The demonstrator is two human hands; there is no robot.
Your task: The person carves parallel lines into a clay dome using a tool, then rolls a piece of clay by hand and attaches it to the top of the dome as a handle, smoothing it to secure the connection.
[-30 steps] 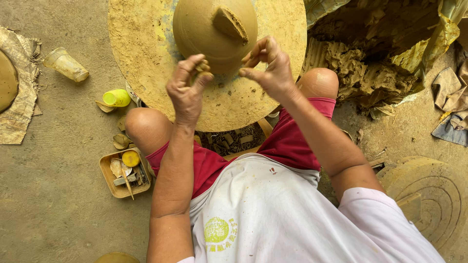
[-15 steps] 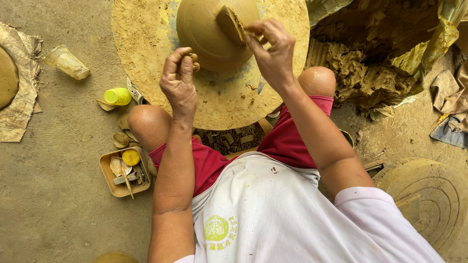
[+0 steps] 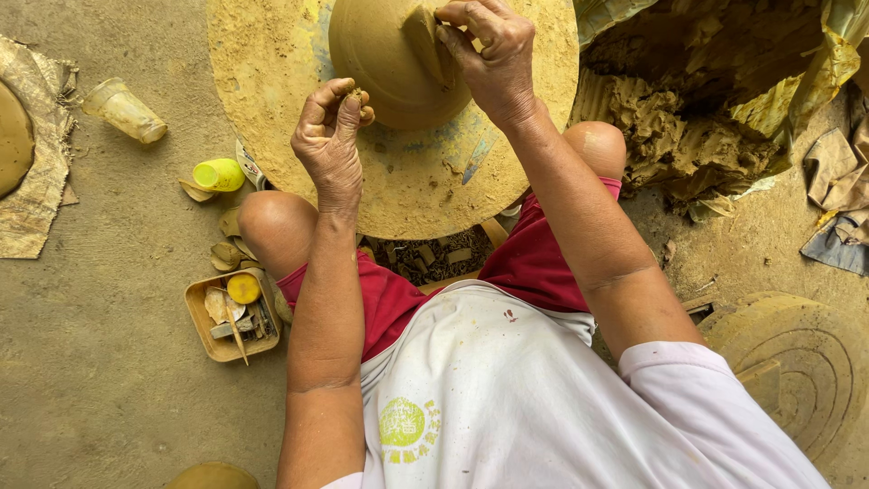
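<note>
While tray (image 3: 204, 317) holds tools | right hand (image 3: 493, 59) pinches pot (image 3: 385, 63) — left hand (image 3: 328, 136) pinches clay bit (image 3: 355, 92)

Ground: bare packed earth, tan. Small yellow cup (image 3: 218, 174) lies on its side left of the wheel. Clear plastic cup (image 3: 124, 110), clay-smeared, tipped over further up left. Shallow tray (image 3: 201, 319) beside the left knee holds a yellow lid and thin sticks. Worn sacking (image 3: 41, 195) at left edge, partly under a tan disc. Heap of raw clay (image 3: 688, 136) at upper right on plastic sheeting (image 3: 797, 86). Crumpled rags (image 3: 837, 204) at right edge. Round ridged slab (image 3: 806, 371) at lower right.
</note>
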